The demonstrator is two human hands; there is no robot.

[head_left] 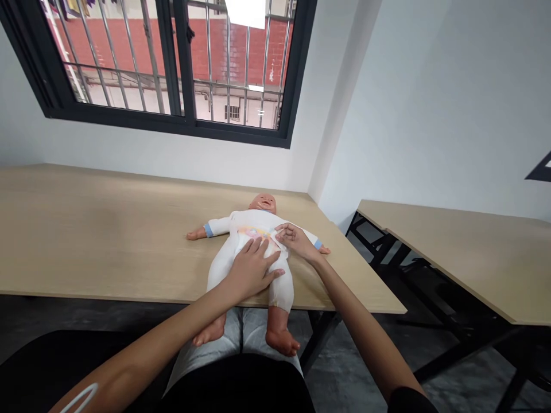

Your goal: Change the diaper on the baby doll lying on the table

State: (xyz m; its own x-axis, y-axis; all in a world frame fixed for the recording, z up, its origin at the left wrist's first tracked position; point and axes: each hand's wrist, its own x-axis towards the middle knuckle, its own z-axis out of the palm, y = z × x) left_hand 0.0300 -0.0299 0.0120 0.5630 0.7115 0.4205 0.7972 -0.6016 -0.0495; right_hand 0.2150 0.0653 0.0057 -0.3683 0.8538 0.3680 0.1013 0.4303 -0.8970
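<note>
1. the baby doll [241,225] lies on its back at the near right part of the wooden table [107,229], head far, bare feet hanging over the near edge.
2. the left hand [252,269] rests open and flat on the doll's belly, fingers spread, gripping nothing.
3. the right hand [298,241] sits just right of it on the white romper [282,287], fingers bent with tips on the cloth; whether they pinch it, i cannot tell.
4. a second table [473,252] stands to the right, and a barred window [172,57] is on the far wall.
</note>
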